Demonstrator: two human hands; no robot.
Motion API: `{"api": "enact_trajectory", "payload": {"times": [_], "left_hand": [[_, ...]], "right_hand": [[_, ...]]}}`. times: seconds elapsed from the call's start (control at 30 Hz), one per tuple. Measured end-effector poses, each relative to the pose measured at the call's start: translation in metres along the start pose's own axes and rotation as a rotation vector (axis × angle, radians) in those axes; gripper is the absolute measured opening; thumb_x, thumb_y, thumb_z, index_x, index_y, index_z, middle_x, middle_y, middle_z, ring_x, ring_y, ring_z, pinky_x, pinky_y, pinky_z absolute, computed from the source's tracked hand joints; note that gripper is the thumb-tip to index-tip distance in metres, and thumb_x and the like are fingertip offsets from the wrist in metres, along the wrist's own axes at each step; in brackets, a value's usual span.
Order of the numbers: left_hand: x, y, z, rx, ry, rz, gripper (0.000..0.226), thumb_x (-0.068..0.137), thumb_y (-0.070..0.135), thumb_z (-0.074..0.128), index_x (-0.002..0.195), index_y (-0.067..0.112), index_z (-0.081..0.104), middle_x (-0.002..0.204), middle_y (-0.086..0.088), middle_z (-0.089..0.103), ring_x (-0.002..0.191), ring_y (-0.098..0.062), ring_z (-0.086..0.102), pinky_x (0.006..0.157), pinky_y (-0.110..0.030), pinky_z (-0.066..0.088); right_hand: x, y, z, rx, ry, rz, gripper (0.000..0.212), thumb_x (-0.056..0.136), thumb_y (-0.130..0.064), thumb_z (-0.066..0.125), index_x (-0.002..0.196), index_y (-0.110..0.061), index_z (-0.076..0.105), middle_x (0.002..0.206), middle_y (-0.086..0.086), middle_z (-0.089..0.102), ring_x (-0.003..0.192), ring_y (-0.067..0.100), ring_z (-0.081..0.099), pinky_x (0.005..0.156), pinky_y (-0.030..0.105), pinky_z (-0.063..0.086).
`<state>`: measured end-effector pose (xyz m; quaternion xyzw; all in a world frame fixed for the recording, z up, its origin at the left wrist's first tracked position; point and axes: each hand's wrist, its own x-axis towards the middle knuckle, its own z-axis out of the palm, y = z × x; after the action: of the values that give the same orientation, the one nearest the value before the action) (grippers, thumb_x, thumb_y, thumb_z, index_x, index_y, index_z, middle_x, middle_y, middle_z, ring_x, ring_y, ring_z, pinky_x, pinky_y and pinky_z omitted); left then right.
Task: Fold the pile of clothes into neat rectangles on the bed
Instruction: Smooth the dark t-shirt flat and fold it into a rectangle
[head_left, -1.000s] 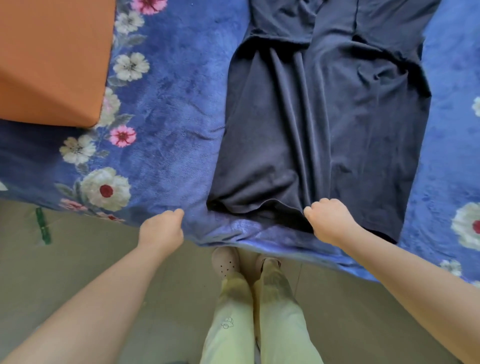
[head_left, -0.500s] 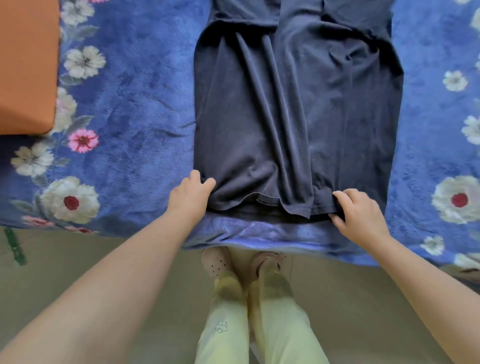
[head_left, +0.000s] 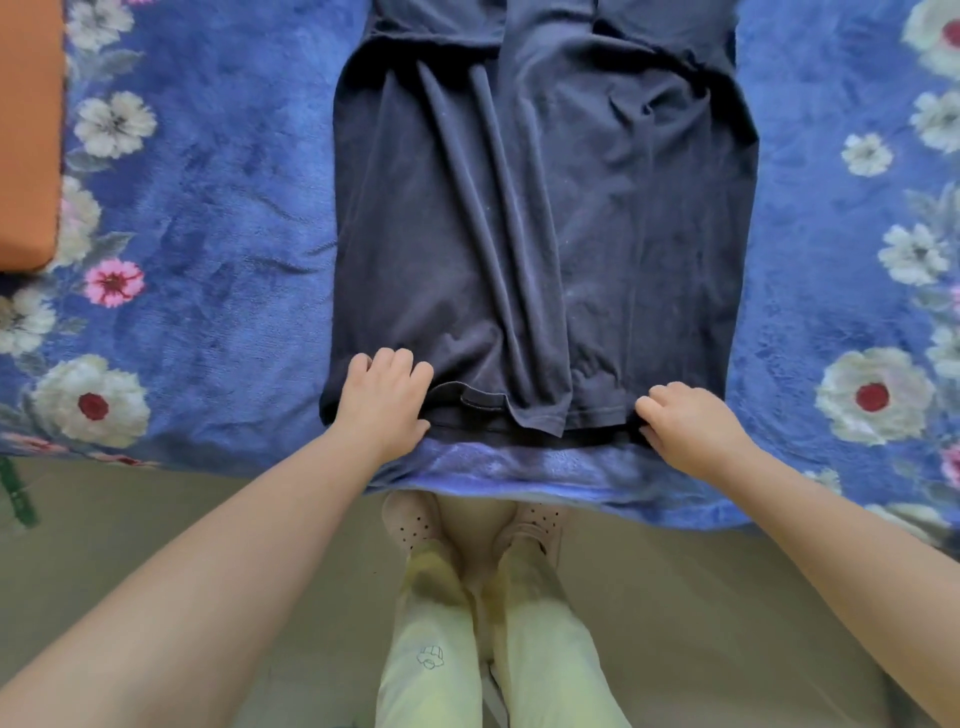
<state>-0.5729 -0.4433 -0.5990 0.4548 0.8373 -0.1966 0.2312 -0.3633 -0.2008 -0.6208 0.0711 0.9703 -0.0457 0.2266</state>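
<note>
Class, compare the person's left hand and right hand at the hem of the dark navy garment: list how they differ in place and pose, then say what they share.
1. The left hand is at the hem's left corner; the right hand is at the hem's right corner.
2. The left hand lies on top of the dark navy garment, fingers reaching up the cloth; the right hand's fingers curl at the edge, pointing sideways.
Shared: both grip the hem near the edge of the bed's blue floral blanket.

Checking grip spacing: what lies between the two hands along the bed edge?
In the head view, the dark shirt's hem, one flap overlapping, spans from left hand to right hand.
</note>
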Motion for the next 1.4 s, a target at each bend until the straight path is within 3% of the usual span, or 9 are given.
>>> {"api": "enact_trajectory", "payload": {"times": [0.23,0.37,0.47,0.63,0.8,0.9,1.03,1.23,1.4], "left_hand": [[0.018,0.029,-0.002,-0.115,0.207,0.057,0.050,0.024,0.002,0.085,0.066,0.008,0.057,0.054,-0.006,0.045,0.041,-0.025,0.044,0.044,-0.022,0.018],[0.025,0.037,-0.023,-0.028,0.011,0.100,0.024,0.069,0.012,0.070,0.090,0.011,0.057,0.093,-0.008,0.052,0.082,-0.026,0.054,0.059,-0.030,0.025],[0.031,0.040,-0.021,0.064,-0.076,0.088,0.020,0.092,0.015,0.041,0.109,0.014,0.051,0.115,-0.004,0.042,0.106,-0.024,0.043,0.070,-0.029,0.023],[0.035,0.055,-0.028,0.069,-0.162,0.058,0.024,0.092,0.015,0.042,0.116,0.014,0.050,0.118,-0.007,0.046,0.107,-0.025,0.050,0.075,-0.029,0.030],[0.037,0.061,-0.026,0.105,-0.288,0.073,0.027,0.092,0.009,0.042,0.115,0.014,0.054,0.120,-0.005,0.052,0.110,-0.024,0.053,0.074,-0.028,0.033],[0.035,0.061,-0.034,0.121,-0.358,0.073,0.028,0.089,0.004,0.043,0.110,0.015,0.058,0.117,-0.002,0.057,0.107,-0.021,0.057,0.071,-0.026,0.035],[0.028,0.060,-0.042,0.136,-0.466,0.071,0.029,0.087,0.001,0.045,0.111,0.011,0.058,0.115,-0.003,0.056,0.104,-0.023,0.057,0.069,-0.027,0.038],[0.016,0.054,-0.036,0.039,-0.551,0.024,0.023,0.086,0.002,0.045,0.099,0.016,0.058,0.099,-0.003,0.054,0.092,-0.024,0.056,0.067,-0.027,0.039],[0.006,0.055,-0.016,-0.210,-0.411,0.041,0.015,0.085,0.006,0.043,0.077,0.017,0.036,0.083,0.002,0.040,0.079,-0.020,0.043,0.063,-0.029,0.034]], "right_hand": [[0.003,-0.002,0.012,-0.050,0.061,0.062,0.057,0.033,-0.006,0.083,0.067,-0.010,0.039,0.057,0.008,0.044,0.045,0.025,0.043,0.040,0.025,0.020],[0.018,0.002,0.009,-0.054,0.075,-0.018,0.059,0.013,0.002,0.077,0.060,-0.009,0.043,0.053,0.006,0.037,0.039,0.017,0.021,0.043,0.017,-0.003],[0.022,-0.002,-0.016,-0.152,-0.233,-0.044,0.042,0.057,-0.002,0.073,0.086,-0.010,0.043,0.069,0.005,0.023,0.050,0.019,0.025,0.039,0.024,0.007],[0.016,0.016,-0.020,-0.105,-0.316,-0.002,0.015,0.084,-0.005,0.049,0.093,-0.015,0.043,0.076,0.005,0.034,0.083,0.026,0.056,0.043,0.025,0.012],[-0.006,0.044,-0.017,-0.077,0.116,-0.202,0.017,0.056,-0.010,0.032,0.048,-0.012,0.047,0.045,0.000,0.044,0.034,0.020,0.045,0.038,0.014,0.007],[-0.023,0.060,-0.038,-0.166,-0.159,-0.193,0.012,0.063,-0.010,0.050,0.067,-0.014,0.060,0.062,0.001,0.060,0.057,0.023,0.061,0.042,0.023,0.037],[-0.043,0.080,-0.054,-0.257,-0.746,0.088,0.034,0.088,-0.008,0.038,0.113,-0.018,0.059,0.104,-0.002,0.061,0.101,0.024,0.059,0.070,0.027,0.041],[-0.050,0.086,-0.039,-0.262,-0.786,0.197,0.037,0.087,-0.004,0.037,0.110,-0.020,0.061,0.075,-0.009,0.046,0.083,0.020,0.052,0.055,0.022,0.033],[-0.061,0.080,-0.004,-0.314,-0.680,0.269,0.030,0.090,-0.010,0.038,0.115,-0.021,0.053,0.112,-0.004,0.053,0.105,0.017,0.050,0.072,0.025,0.032]]}}
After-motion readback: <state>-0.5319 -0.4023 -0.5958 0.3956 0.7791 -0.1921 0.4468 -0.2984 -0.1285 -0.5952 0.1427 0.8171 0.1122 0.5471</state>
